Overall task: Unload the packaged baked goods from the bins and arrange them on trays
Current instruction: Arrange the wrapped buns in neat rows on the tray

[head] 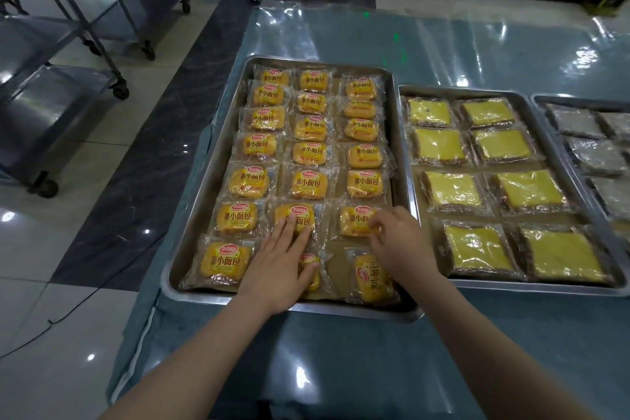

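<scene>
A steel tray (185,235) on the table holds several wrapped yellow small breads in three columns. My left hand (281,257) lies flat with straight fingers on a middle-column bread pack (296,213) in the second row from the front, and covers part of the pack below it (313,269). My right hand (399,239) pinches the right edge of the right-column bread pack (354,222) in that same row. One pack (371,278) at the front right corner lies turned sideways.
To the right sits a second tray (405,133) of square yellow cake slices in clear wrap. A third tray (542,102) of grey packs is cut off at the right edge. Wheeled steel racks (85,44) stand on the floor to the left. Plastic sheeting covers the table.
</scene>
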Demonstrator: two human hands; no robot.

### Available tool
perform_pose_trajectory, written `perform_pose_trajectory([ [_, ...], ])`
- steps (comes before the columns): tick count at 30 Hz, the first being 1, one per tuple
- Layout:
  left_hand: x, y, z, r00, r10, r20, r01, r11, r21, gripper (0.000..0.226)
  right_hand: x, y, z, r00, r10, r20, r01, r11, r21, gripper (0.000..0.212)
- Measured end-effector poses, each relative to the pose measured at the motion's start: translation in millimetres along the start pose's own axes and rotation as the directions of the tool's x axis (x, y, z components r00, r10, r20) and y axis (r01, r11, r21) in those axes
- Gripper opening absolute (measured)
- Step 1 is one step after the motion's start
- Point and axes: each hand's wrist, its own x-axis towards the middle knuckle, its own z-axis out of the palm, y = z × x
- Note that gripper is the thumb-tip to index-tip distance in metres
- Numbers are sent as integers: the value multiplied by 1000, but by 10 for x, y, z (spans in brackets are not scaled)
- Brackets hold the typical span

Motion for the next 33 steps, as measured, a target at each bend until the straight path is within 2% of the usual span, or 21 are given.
perform_pose_trajectory([
  [2,3,2,1,1000,-1,3,1,1000,-2,69,-88,33,-26,997,53,60,-53,999,1,20],
  [3,3,4,1,1000,-1,5,1,1000,-3,69,-130,42,-50,992,34,118,-34,999,-1,23],
  [6,-1,4,-8,1000,4,3,-4,1000,-2,68,-231,70,-179,934,-169,315,184,983,-16,35],
  [8,-5,-2,-8,999,11,30,-11,1000,12,68,-304,83,-224,891,-226,394,282,955,-91,41],
  [12,16,-9,-11,989,21,143,-25,999,31,66,-418,-83,-71,925,-75,372,270,818,-508,36],
  [15,22,-4,-17,988,22,150,-25,1000,16,66,-439,-209,37,961,26,275,119,858,-499,46],
  [19,-53,38,-43,993,81,-89,-78,996,40,64,-413,-149,3,977,89,196,-23,948,-316,48],
  [22,-93,104,-104,968,140,-207,-134,990,43,47,-345,-110,-63,961,167,221,-154,985,-72,53],
  [24,-101,174,-168,955,122,-270,-125,992,5,39,-316,-96,-126,952,233,199,-271,943,193,57],
  [26,-91,287,-247,959,67,-275,-92,993,-78,39,-334,-98,-182,944,283,173,-331,815,475,64],
  [27,-77,361,-289,971,21,-239,-65,981,-180,40,-354,-104,-198,945,285,158,-322,749,579,62],
  [28,-60,447,-331,984,-38,-173,-21,944,-330,39,-377,-112,-205,954,268,136,-290,704,649,53],
  [29,-38,534,-371,992,-94,-89,36,860,-509,36,-404,-132,-218,962,249,114,-256,673,694,38],
  [31,8,670,-422,981,-182,68,165,593,-788,27,-451,-178,-247,965,241,103,-229,582,780,16],
  [33,29,724,-448,949,-251,190,267,322,-908,18,-462,-194,-273,957,253,145,-246,435,866,16],
])
